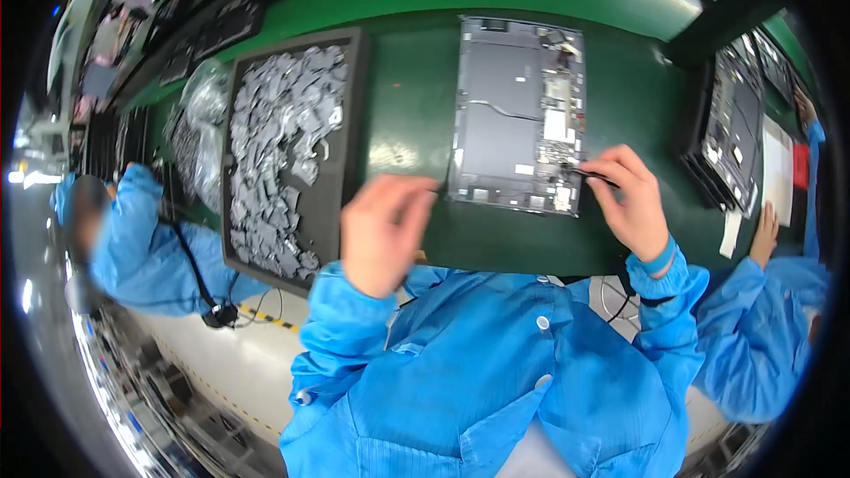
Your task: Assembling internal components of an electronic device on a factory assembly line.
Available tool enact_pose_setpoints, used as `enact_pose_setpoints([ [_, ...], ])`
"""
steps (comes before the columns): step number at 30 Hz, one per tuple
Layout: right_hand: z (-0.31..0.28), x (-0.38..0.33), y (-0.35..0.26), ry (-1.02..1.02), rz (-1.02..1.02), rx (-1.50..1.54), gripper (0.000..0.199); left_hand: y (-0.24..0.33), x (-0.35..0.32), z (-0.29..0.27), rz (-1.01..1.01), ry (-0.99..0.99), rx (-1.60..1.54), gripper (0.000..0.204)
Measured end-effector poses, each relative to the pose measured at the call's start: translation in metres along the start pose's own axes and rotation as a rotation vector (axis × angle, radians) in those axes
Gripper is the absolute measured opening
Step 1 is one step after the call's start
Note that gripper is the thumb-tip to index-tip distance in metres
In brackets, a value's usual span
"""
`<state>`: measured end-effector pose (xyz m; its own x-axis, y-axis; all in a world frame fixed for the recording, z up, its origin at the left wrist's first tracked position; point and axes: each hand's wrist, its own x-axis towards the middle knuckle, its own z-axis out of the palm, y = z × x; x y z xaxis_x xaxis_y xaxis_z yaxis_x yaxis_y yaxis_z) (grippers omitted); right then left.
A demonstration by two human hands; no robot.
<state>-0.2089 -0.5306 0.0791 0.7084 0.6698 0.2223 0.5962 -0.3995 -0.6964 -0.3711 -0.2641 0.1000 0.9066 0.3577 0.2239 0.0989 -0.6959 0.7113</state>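
**Hands at the opened tablet on the green surface**

Right hand (630, 199) sits at the lower right edge of the opened tablet (520, 113), its fingers pinched shut around a thin dark tool (595, 176) like a pair of tweezers. The tool's tip points left onto the small circuit parts near the tablet's lower right corner. The left hand (382, 232) is blurred, hovering just left of the tablet's lower left corner; its fingers are loosely curled with the fingertips drawn toward each other, and whether it has anything between them cannot be told.

The tablet lies flat with its back cover off, near the middle of the green surface (407, 97), showing grey plates, a light strip along its right side and thin cables. To its left, well clear of it, lies a dark tray (350, 150) heaped with small grey pieces (279, 142). Beyond the tray is a clear bag (197, 119) with more grey pieces.

At the right edge stands a dark stack of devices (730, 133). Beside it a co-worker's hand (763, 232) in a blue sleeve rests on the surface near white sheets (776, 168). Another person in a blue coat (146, 243) is at the left. Both of the wearer's forearms are in blue sleeves with elastic cuffs.
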Motion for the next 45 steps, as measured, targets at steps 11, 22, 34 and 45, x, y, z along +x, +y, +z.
enact_pose_setpoints([
  [11,0.009,0.029,0.001,0.103,0.004,0.101,0.018,-0.158,-0.009,-0.074,-0.352,0.146,0.606,0.043],
  [22,0.021,0.089,0.049,0.268,0.280,0.070,0.019,-0.141,-0.028,-0.107,-0.330,0.360,0.557,0.018],
  [34,0.043,0.106,0.063,0.317,0.200,-0.072,0.020,0.012,0.036,-0.058,-0.250,0.114,-0.497,0.036],
  [45,0.001,0.071,0.051,0.393,0.526,0.814,0.033,0.016,0.184,0.112,0.067,-0.413,-0.248,0.026],
])
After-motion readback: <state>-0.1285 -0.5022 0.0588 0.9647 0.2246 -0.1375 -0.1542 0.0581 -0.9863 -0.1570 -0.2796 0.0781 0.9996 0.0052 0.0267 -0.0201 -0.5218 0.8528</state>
